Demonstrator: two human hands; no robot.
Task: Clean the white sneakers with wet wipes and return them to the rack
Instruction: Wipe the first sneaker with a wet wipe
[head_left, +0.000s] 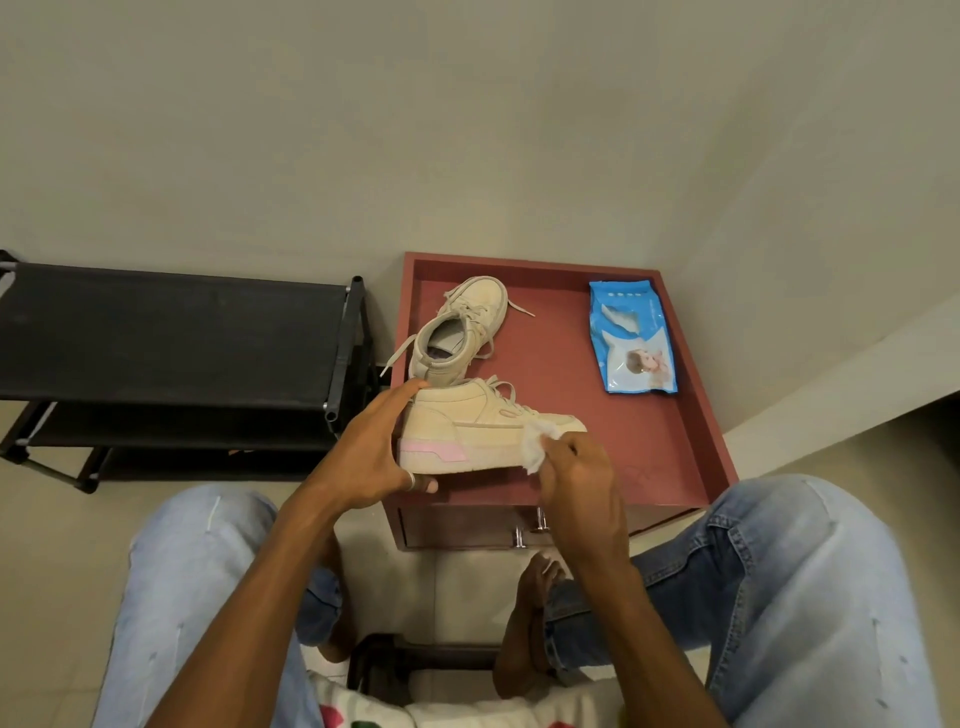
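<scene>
At frame centre, your left hand (371, 457) gripped the sneaker (483, 431) by its heel, long axis running left to right, while your right hand (576, 478) pinched a wet wipe (537, 441) against its toe.

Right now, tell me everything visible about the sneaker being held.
The held sneaker is cream-white, leather-like, with a pink heel patch on its thick sole and loose laces. It stands upright, side-on, toe pointing right, at the red cabinet top's front edge. The left hand grips its heel; the right hand presses a white wet wipe against its toe side. The other sneaker sits just behind.
</scene>
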